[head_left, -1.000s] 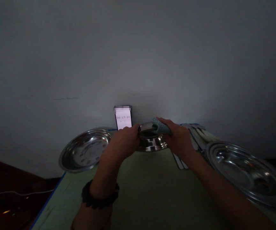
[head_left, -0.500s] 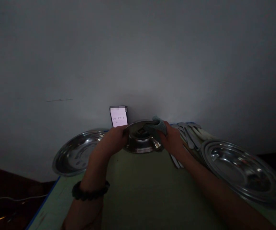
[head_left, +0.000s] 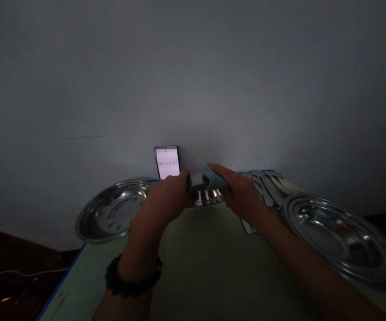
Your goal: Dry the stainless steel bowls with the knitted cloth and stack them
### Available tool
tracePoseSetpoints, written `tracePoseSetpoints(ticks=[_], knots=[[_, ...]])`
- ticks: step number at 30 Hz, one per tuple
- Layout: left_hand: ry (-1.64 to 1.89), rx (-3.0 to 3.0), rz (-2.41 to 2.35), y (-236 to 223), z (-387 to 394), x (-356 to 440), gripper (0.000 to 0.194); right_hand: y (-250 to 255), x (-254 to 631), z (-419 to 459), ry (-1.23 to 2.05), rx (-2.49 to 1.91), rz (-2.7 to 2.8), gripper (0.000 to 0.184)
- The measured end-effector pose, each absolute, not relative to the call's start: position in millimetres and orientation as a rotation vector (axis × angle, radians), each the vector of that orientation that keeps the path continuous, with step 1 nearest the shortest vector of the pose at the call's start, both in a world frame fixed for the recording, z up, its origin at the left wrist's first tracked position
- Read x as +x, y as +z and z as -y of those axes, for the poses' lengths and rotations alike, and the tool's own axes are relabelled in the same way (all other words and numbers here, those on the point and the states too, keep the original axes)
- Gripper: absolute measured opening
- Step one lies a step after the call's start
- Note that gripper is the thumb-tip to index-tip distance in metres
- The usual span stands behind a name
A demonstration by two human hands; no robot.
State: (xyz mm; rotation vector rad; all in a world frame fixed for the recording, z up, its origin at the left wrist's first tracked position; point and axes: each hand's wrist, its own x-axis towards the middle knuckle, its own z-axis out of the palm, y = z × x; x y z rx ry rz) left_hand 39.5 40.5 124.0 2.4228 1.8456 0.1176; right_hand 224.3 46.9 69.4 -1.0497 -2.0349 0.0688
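Between my two hands a shiny metal bowl (head_left: 206,197) is held up over the green table (head_left: 199,267). My left hand (head_left: 169,194) grips its left side, fingers mostly hidden behind it; a dark beaded bracelet (head_left: 132,276) circles that wrist. On the bowl's right, my right hand (head_left: 241,189) is closed on a grey-green cloth (head_left: 215,178), which it presses against the rim. The bowl is partly covered by my hands and the cloth.
A wide steel basin (head_left: 112,214) sits at the table's left. Stacked steel basins (head_left: 340,240) stand on the right, beside several spoons and other cutlery (head_left: 264,189). A phone showing a timer (head_left: 168,162) leans against the grey wall (head_left: 193,80). A white cable (head_left: 22,273) runs at lower left.
The bowl has turned and tilted, so its middle no longer shows. My left hand has shifted right, and the cloth in my right hand has moved slightly left along the rim.
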Motion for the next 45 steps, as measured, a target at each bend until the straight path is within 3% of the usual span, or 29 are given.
tracePoseSetpoints(ticks=[11,33,45], knots=[[0.123,2.449,-1.828,123,-42,39,0.036,66,230,-54,0.043,-0.97,2.042,0.062],[0.007,2.461,-1.802,127,-35,42,0.035,64,226,-53,-0.015,-0.933,1.942,0.051],[0.112,2.432,-1.724,120,-47,25,0.037,55,227,-58,0.037,-0.996,1.891,0.045]])
